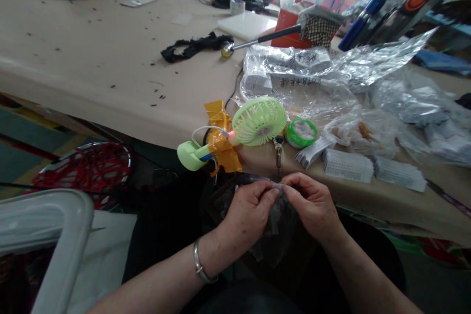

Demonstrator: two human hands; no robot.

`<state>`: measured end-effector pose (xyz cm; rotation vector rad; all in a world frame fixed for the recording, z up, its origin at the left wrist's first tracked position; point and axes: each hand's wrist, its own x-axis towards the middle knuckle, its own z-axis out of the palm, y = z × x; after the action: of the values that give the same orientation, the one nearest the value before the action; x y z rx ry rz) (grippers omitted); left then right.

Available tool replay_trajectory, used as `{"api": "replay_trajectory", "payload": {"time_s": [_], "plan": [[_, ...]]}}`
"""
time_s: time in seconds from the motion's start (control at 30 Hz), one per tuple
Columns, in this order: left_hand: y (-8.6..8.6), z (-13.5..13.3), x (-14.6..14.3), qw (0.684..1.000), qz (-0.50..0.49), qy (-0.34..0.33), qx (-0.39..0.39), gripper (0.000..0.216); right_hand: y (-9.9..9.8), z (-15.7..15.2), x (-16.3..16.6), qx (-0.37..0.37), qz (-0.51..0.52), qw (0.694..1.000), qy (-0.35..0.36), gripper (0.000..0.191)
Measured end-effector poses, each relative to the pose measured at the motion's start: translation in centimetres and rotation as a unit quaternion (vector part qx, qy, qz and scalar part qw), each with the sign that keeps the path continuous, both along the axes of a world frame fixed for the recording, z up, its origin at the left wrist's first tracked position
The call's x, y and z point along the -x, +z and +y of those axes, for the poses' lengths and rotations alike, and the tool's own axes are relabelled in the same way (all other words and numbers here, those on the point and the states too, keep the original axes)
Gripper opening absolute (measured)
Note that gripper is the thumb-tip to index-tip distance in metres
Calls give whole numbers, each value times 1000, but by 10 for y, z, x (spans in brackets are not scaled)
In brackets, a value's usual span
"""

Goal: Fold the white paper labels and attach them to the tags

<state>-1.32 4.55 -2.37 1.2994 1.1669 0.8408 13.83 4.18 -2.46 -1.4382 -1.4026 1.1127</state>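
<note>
My left hand (248, 213), with a metal bangle at the wrist, is closed in a pinch just past the table's front edge. Facing it, my right hand (313, 202) pinches too, the fingertips of both almost meeting. Between them shows a small whitish piece (278, 186), too small to name. Right above the fingertips, a thin metal-tipped tool like a soldering iron (278, 154) points down over the edge. Under my hands hangs a clear plastic bag (274, 235) with pale scraps in it. A green fan (259, 121) is fixed to the edge with orange-brown tape (222, 144).
Right of the fan stand a green-rimmed tub (300, 132) and stacks of printed labels (348, 166). Behind lie clear plastic packs (294, 76), a black-handled hammer-like tool (272, 35) and black cloth (195, 48). A white plastic crate (69, 206) stands at lower left.
</note>
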Motion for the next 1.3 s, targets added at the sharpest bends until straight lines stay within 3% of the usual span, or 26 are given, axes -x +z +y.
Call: {"api": "replay_trajectory", "payload": {"time_s": [0.37, 0.77, 1.07, 1.2, 1.3], "plan": [[6, 13, 4, 990, 70, 8, -118, 21, 5, 10, 3, -75, -96, 993, 4, 9], [0, 20, 3, 991, 71, 15, -116, 22, 7, 14, 5, -96, -104, 990, 4, 10], [6, 20, 2, 991, 79, 18, -108, 20, 4, 14, 5, -104, -108, 989, -8, 11], [4, 10, 4, 994, 62, -3, -91, 21, 8, 3, -1, -101, -142, 984, 28, 8], [-3, 5, 7, 995, 68, -15, -71, 23, 12, -6, -17, -157, -211, 965, 27, 5]]}}
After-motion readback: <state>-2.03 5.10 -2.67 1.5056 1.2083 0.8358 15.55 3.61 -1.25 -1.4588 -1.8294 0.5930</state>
